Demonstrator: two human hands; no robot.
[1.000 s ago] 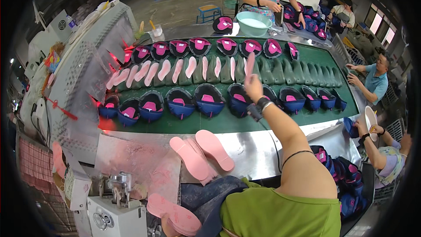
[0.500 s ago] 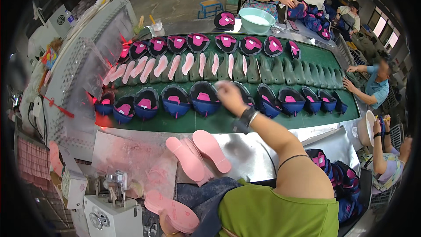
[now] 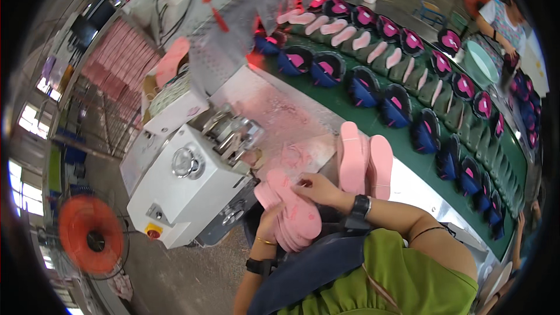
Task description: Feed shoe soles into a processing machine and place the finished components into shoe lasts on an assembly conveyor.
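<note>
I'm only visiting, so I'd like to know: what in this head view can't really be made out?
- Left hand: mostly hidden under the stack of flat pink foam insoles it supports.
- How many insoles are in that stack: edges merge, cannot count.
- Right hand: its fingertips on the stack are too small to tell apart.
- White metal machine: its working part is blurred.

Left hand [image 3: 269, 221] cradles stack of pink insoles [image 3: 290, 213] from below; right hand [image 3: 318, 188] rests fingertips on top. White machine [image 3: 186, 189] just left. Two pink soles [image 3: 364, 160] lie on counter [image 3: 420, 189] beside green conveyor [image 3: 373, 118].
</note>
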